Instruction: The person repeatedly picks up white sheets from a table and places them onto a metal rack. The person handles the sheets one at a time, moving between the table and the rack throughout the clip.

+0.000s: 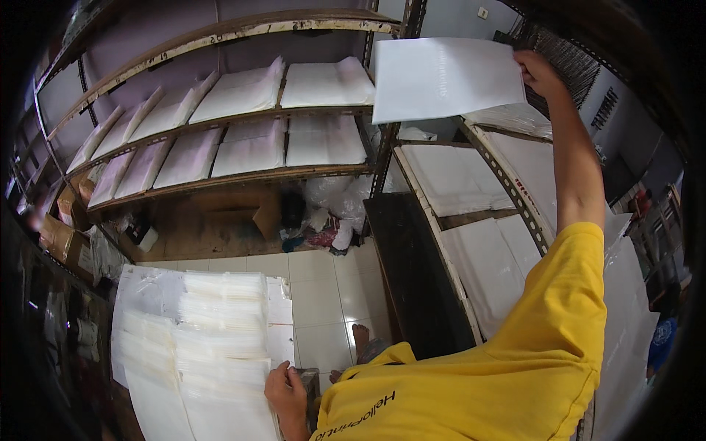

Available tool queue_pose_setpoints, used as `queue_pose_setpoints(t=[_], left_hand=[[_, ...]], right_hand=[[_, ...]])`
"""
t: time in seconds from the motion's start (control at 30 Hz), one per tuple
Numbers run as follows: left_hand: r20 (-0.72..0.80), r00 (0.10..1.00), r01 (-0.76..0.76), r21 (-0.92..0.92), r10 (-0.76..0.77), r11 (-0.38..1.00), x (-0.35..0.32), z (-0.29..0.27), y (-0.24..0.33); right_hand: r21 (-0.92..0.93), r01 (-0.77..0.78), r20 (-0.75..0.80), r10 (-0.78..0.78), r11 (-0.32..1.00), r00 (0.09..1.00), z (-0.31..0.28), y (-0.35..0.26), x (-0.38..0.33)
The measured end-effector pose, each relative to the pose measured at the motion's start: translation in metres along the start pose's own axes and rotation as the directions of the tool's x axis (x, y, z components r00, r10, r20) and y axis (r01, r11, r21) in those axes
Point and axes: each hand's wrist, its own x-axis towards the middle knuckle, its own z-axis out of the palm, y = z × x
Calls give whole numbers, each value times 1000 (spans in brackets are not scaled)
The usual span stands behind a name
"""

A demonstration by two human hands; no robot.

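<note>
High on the right, my right hand (pixel 538 72) is closed on the edge of a white sheet (pixel 447 81) with faint marks on it. The sheet is held out flat in front of the shelf corner, at the end of my raised arm. Low in the view, my left hand (pixel 285 393) has its fingers curled in, with nothing visible in them. It rests beside the right edge of a large pile of whitish, translucent sheets (pixel 220 367), stacked in overlapping bundles. Whether the hand touches the pile I cannot tell.
Ahead, a two-tier metal shelf (pixel 323 110) holds rows of white sheet stacks. More white stacks (pixel 485 250) lie on the rack to my right, beside a dark panel (pixel 415 272). Cardboard boxes (pixel 65 246) stand at the left. Plastic and cloth (pixel 331 228) lie under the shelf.
</note>
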Motion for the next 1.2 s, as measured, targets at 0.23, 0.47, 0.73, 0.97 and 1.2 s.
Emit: queue_pose_setpoints(t=[0.23, 0.47, 0.73, 0.97, 1.2], left_hand=[[-4, 989, -147, -5, 147, 989, 12, 13, 8], [66, 986, -157, 44, 154, 987, 9, 7, 25], [47, 991, -126, 3, 125, 992, -2, 20, 17], [16, 987, -162, 92, 161, 983, 1, 4, 21], [-193, 975, -72, 178, 106, 981, -22, -16, 22]], right_hand=[[27, -101, -359, 104, 995, 927, -33, 100, 4], [-40, -256, -518, 200, 966, 831, 13, 106, -14], [-194, -391, -536, 237, 900, 811, 7, 103, -18], [-484, -114, -322, -55, 867, 945, -24, 152, 35], [-289, 307, 73, -299, 907, 951, -15, 117, 121]])
